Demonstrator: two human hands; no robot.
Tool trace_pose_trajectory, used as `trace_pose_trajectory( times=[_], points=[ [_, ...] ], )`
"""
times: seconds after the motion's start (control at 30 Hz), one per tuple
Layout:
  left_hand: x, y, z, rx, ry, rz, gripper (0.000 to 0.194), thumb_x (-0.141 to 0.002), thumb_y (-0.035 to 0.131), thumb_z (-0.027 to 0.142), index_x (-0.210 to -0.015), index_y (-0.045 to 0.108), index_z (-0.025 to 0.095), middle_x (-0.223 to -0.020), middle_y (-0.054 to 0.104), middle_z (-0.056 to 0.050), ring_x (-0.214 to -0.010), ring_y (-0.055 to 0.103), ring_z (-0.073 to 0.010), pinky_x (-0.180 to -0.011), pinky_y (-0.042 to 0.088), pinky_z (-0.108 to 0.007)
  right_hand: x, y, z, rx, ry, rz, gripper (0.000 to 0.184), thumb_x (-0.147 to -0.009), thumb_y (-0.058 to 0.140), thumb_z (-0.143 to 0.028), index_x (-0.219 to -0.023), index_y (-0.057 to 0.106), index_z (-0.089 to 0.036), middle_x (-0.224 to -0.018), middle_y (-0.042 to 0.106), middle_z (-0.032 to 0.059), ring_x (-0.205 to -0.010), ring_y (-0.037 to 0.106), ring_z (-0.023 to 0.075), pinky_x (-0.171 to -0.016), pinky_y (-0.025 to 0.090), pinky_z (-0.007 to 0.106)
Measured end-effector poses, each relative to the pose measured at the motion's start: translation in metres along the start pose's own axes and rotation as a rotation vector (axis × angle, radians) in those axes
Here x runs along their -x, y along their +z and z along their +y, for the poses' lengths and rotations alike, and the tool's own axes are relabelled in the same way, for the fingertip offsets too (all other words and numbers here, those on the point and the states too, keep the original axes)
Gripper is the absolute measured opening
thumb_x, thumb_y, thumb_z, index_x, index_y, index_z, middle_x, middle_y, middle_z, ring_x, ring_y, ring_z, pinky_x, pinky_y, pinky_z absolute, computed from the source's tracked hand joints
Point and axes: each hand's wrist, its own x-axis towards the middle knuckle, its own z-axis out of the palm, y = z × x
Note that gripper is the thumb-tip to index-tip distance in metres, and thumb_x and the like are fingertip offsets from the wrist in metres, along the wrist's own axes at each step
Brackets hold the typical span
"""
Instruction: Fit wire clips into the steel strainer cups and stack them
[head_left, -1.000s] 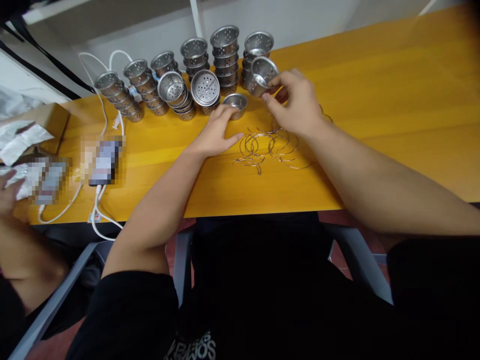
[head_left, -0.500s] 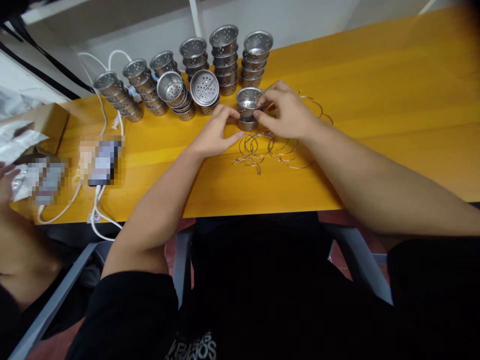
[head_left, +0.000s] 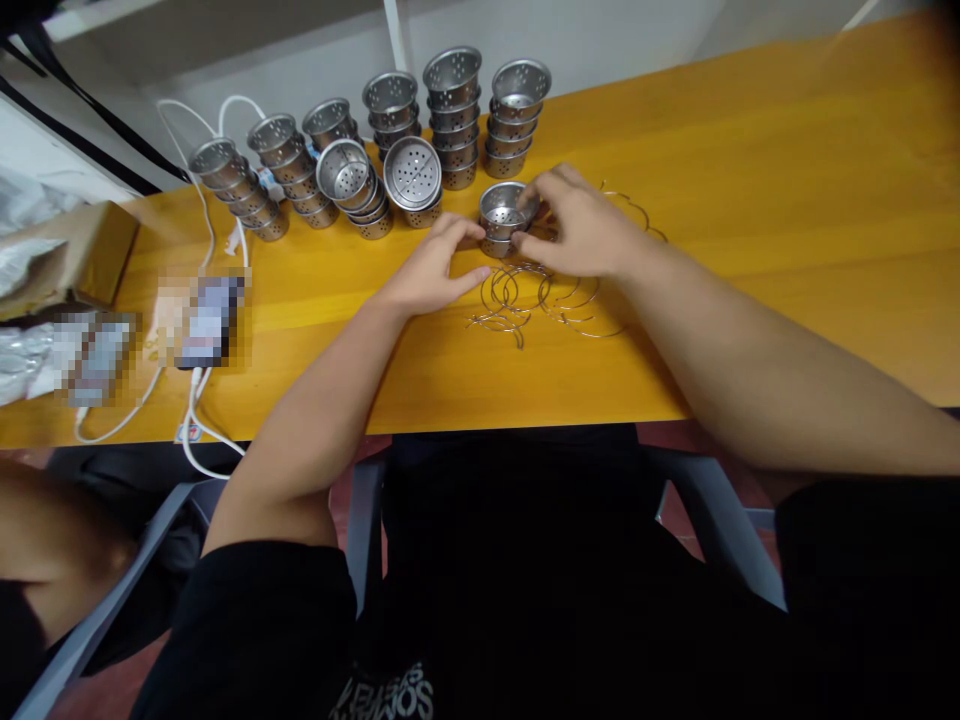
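A perforated metal cup (head_left: 501,208) sits nested in a second perforated cup (head_left: 497,248) on the table. Curled around the right side of the upper cup is my right hand (head_left: 577,222), thumb low and fingers at the rim. My left hand (head_left: 431,268) lies just left of the cups, its thumb and fingers apart and holding nothing. Thin curved metal wires (head_left: 504,292) are spread on the tabletop in front of the cups, and more wire (head_left: 637,212) lies behind my right wrist.
Several stacks of perforated cups (head_left: 454,115) stand along the back of the yellow table (head_left: 787,200). Left are a blurred-out phone (head_left: 214,320) with white cables, another pixelated device (head_left: 105,360) and a cardboard box (head_left: 109,255). Another person's arm (head_left: 52,540) is at far left.
The upper cup has gone down deeper into the lower one, with my right hand at its side. My left hand has barely moved. The other person's hand has left the plastic bag.
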Motion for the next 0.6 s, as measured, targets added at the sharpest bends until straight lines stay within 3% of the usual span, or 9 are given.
trace_pose_trajectory(
  times=[0.13, 0.23, 0.33, 0.43, 0.6],
  points=[
    [0.002, -0.003, 0.015, 0.001, -0.032, 0.024, 0.051, -0.112, 0.097, 0.052, -0.151, 0.081, 0.024, -0.160, 0.078, -0.019, -0.158, 0.079, -0.0409, -0.150, 0.063, -0.063, 0.004, -0.016, -0.023, 0.152, 0.132, -0.075, 0.093, -0.097, 0.107, -0.086, -0.163, 0.063, -0.037, -0.138, 0.087, 0.0141, -0.123, 0.080, 0.0458, -0.114, 0.068, 0.071],
    [0.003, -0.004, 0.027, 0.012, -0.026, 0.007, 0.039, -0.113, 0.095, 0.043, -0.146, 0.083, 0.025, -0.155, 0.082, -0.016, -0.152, 0.083, -0.0372, -0.146, 0.066, -0.058, 0.005, -0.018, -0.034, 0.167, 0.228, -0.162, 0.105, -0.099, 0.105, -0.081, -0.174, 0.049, -0.033, -0.122, 0.088, 0.0119, -0.106, 0.084, 0.0431, -0.101, 0.070, 0.065],
    [0.002, -0.004, 0.033, 0.050, -0.014, -0.034, 0.034, -0.114, 0.091, 0.036, -0.145, 0.085, 0.024, -0.153, 0.086, -0.015, -0.148, 0.086, -0.0345, -0.143, 0.068, -0.055, 0.004, -0.011, -0.039, 0.032, 0.252, -0.190, 0.118, -0.096, 0.104, -0.089, -0.179, 0.043, -0.031, -0.119, 0.089, 0.0101, -0.097, 0.083, 0.0390, -0.092, 0.069, 0.058],
    [0.002, -0.003, 0.031, 0.026, -0.035, -0.032, 0.037, -0.113, 0.091, 0.035, -0.148, 0.085, 0.022, -0.159, 0.086, -0.017, -0.154, 0.084, -0.0364, -0.146, 0.066, -0.056, 0.005, -0.003, -0.046, -0.024, 0.230, -0.201, 0.127, -0.097, 0.097, -0.098, -0.189, 0.038, -0.033, -0.143, 0.090, 0.0146, -0.107, 0.083, 0.0377, -0.097, 0.069, 0.056],
    [0.003, -0.003, 0.024, -0.047, -0.110, -0.011, 0.048, -0.112, 0.095, 0.037, -0.154, 0.084, 0.017, -0.174, 0.080, -0.023, -0.168, 0.079, -0.0427, -0.153, 0.061, -0.062, 0.006, 0.001, -0.059, 0.111, 0.207, -0.290, 0.117, -0.111, 0.082, -0.102, -0.201, 0.035, -0.043, -0.173, 0.084, 0.0125, -0.142, 0.078, 0.0437, -0.118, 0.065, 0.060]
  ],
)
